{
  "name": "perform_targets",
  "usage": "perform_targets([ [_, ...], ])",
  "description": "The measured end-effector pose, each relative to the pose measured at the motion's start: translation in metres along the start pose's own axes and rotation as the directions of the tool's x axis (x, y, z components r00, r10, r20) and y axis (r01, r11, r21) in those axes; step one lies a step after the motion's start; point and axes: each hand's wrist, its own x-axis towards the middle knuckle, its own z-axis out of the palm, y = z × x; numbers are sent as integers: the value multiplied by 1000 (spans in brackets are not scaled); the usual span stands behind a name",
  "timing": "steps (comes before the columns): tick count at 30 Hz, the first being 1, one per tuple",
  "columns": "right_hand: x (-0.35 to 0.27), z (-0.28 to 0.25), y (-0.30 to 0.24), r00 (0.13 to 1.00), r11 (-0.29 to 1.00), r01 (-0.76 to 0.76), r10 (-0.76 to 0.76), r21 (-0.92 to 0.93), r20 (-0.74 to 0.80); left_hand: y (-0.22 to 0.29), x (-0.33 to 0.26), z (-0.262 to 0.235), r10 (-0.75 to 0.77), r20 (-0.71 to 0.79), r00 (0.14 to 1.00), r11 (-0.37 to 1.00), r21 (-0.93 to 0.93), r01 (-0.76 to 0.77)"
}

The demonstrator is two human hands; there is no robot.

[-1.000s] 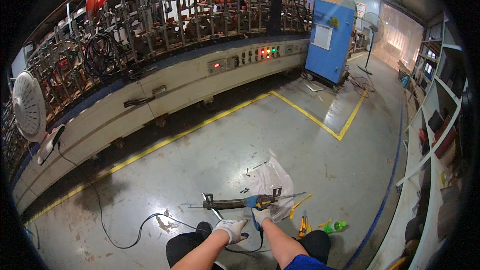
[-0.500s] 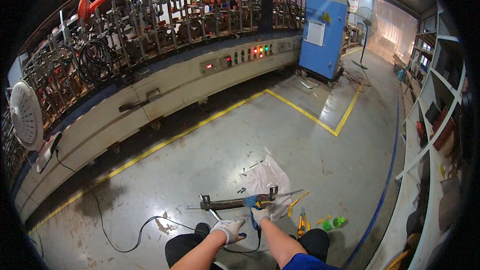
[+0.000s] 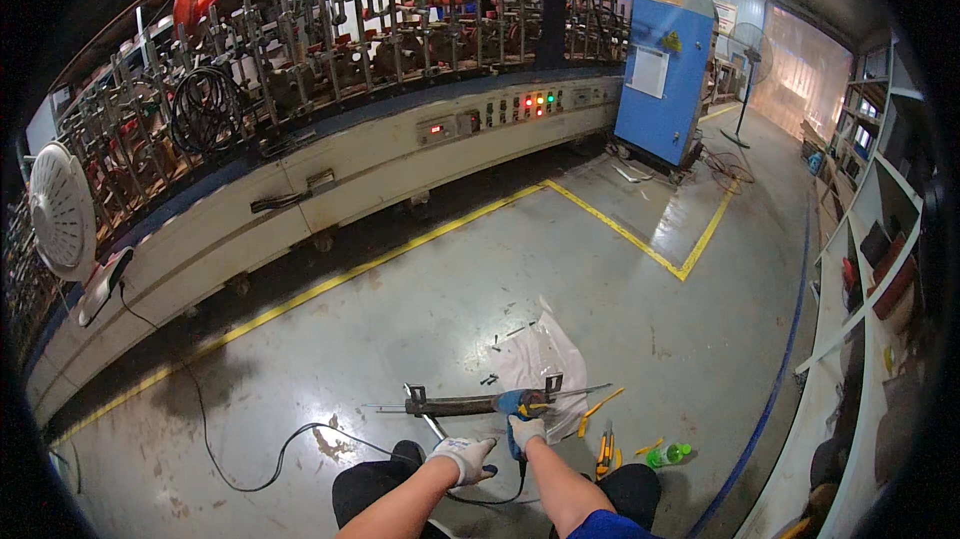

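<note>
My right hand [image 3: 527, 430], in a white glove, is wrapped round the grip of a blue corded pistol-grip power tool [image 3: 512, 403]. The tool's front lies over the right part of a dark, narrow bar [image 3: 455, 406] with upright brackets and thin rods at both ends. It hides part of the bar, and its tip cannot be made out. My left hand [image 3: 462, 457], also gloved, is near a slanting metal piece [image 3: 434, 426] below the bar's left bracket [image 3: 413, 393]. Its thumb and fingers look apart, with nothing seen in them.
A pale cloth [image 3: 550, 349] lies beyond the bar, with small dark fasteners [image 3: 489, 379] nearby. An orange cutter [image 3: 605, 451] and a green bottle [image 3: 668, 455] lie at right. A black cord [image 3: 285, 449] crosses the floor. Shelves [image 3: 860, 314] line the right; a long machine [image 3: 370, 154] stands behind.
The whole view has shifted slightly right and tilted. Both hands, the power tool and the bar keep nearly the same places relative to one another.
</note>
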Motion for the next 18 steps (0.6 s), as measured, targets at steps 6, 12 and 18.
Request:
perform_targets([
  [6,-1,-6,-2,998,997,-65,64,-29,-13,-4,11,8,46,-29,999,999,0,-46],
  [12,5,-6,1,997,998,-67,67,-15,-28,-4,7,4,31,2,1000,1000,-2,-31],
  [18,25,-10,14,997,999,-50,49,13,52,2,7,4,63,-49,997,998,-1,-63],
])
